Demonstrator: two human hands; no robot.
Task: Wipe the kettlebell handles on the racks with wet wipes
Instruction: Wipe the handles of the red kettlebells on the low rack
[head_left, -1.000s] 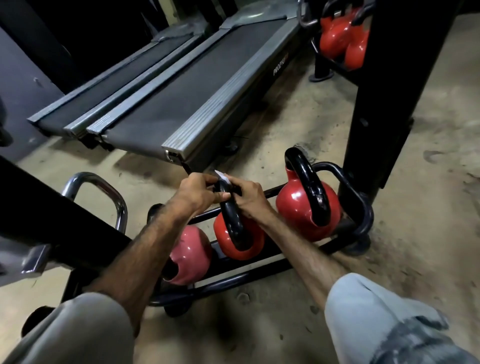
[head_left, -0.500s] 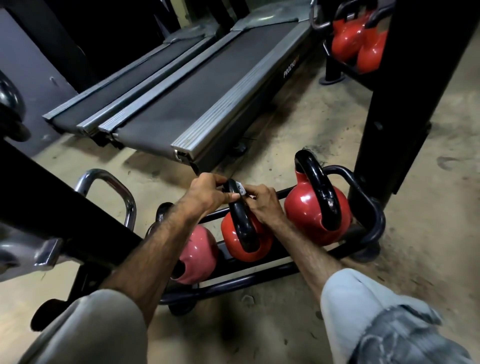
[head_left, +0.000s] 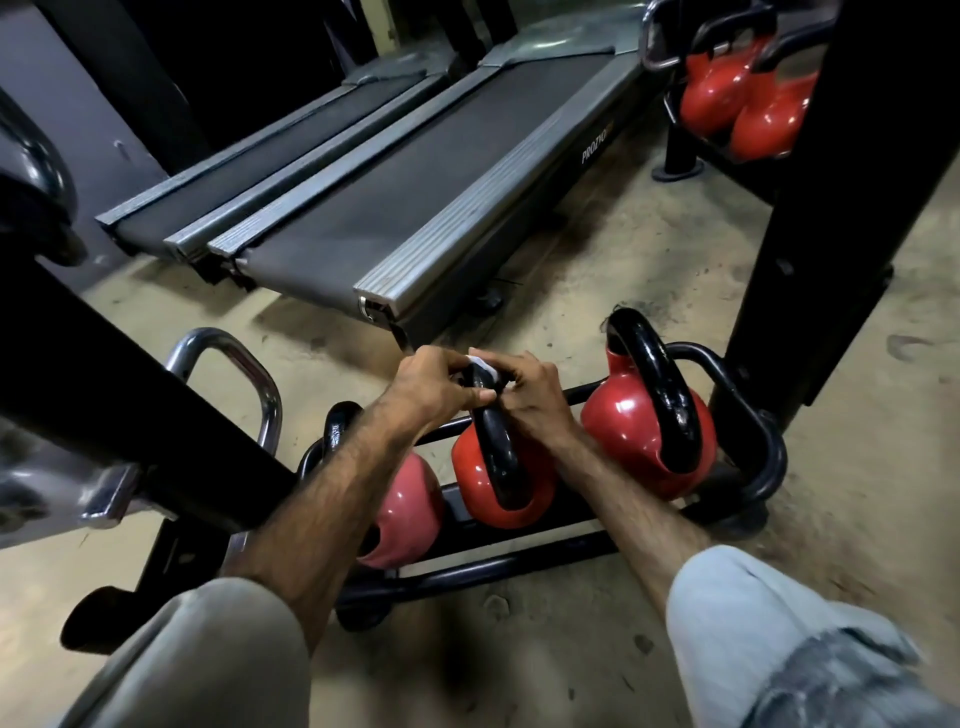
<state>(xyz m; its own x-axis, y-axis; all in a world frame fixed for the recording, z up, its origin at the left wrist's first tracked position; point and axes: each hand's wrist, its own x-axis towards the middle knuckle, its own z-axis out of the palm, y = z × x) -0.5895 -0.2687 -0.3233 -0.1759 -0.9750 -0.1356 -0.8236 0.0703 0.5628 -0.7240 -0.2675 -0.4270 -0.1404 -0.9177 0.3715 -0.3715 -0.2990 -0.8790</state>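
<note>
1. Since a moment ago, both hands have stayed at the top of the middle kettlebell's handle (head_left: 493, 441); the wipe (head_left: 484, 368) has shifted only slightly over the crown.
2. My left hand (head_left: 434, 387) curls round the top of the handle from its side, and my right hand (head_left: 535, 395) pinches the wipe against the other side. That kettlebell sits on the low rack (head_left: 748, 447), between the pink kettlebell (head_left: 410, 512) and the big kettlebell (head_left: 641, 431).
3. Step in hand, I judge: rubbing the crown of this handle.
4. Next I should draw the wipe down both legs of the loop, then move to a neighbouring handle; whether either neighbour is already wiped, I cannot tell.
</note>
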